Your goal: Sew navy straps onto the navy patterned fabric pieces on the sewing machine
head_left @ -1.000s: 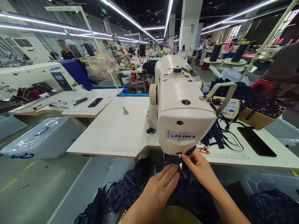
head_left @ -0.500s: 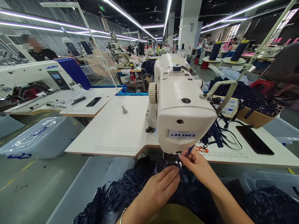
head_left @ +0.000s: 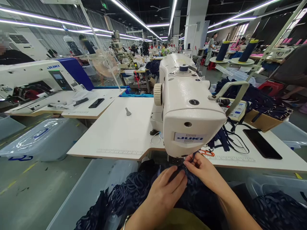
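A white JUKI sewing machine stands in front of me, its needle area low over the table's front cutout. Just below its head, my left hand curls over navy fabric, index finger a little apart from the others; the fingertips are partly lost against the dark cloth. To its right, my right hand pinches a navy fabric strip between thumb and fingers beside the needle area. A heap of navy strips lies beneath both hands, spilling left over a clear plastic bin.
On the white table lie a flat metal piece, an orange clip-like tool and a black phone. A cardboard box of navy pieces sits at right. Another JUKI machine stands left; people work beyond.
My left hand has shifted slightly, its index finger lifting apart from the others. My right hand stays near the needle area with the strip, which shows less. The view has moved a little.
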`<state>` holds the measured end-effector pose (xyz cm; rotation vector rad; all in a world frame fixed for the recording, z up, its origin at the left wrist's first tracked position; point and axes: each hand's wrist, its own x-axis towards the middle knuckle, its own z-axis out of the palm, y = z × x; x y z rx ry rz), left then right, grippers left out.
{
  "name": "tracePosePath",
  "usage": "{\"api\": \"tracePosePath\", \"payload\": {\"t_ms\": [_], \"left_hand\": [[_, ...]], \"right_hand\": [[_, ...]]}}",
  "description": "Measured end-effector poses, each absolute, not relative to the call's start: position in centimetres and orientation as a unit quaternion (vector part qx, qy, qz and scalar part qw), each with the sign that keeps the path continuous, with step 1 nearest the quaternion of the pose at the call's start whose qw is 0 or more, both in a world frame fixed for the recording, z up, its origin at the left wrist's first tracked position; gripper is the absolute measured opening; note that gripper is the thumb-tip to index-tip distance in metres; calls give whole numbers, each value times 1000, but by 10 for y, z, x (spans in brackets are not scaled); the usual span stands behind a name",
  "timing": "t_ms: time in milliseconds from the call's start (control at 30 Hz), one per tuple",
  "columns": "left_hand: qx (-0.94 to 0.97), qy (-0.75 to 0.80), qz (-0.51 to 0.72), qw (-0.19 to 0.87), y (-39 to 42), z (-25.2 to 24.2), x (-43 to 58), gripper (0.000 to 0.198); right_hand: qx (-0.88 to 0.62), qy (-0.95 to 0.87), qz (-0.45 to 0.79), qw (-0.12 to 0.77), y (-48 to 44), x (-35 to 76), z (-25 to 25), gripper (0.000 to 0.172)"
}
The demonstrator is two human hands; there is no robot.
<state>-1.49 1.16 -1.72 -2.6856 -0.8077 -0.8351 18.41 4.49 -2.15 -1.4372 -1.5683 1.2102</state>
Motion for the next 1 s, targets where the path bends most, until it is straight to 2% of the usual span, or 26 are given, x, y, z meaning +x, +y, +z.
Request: {"api": "tracePosePath", "payload": {"t_ms": [367, 633, 900, 1000], "left_hand": [[-926, -265, -251, 97, 16, -13, -24, 37], [-925, -278, -236, 109, 13, -12, -24, 35], [-919, -280, -227, 162, 19, -21, -21, 22], [-917, -289, -224, 161, 22, -21, -16, 26]], "right_hand": [[-545, -610, 463, 342, 49, 187, -18, 17], [-543, -629, 444, 337, 50, 189, -26, 21], [-550, -648, 400, 344, 61, 195, -43, 23], [-542, -647, 411, 344, 60, 197, -46, 24]]}}
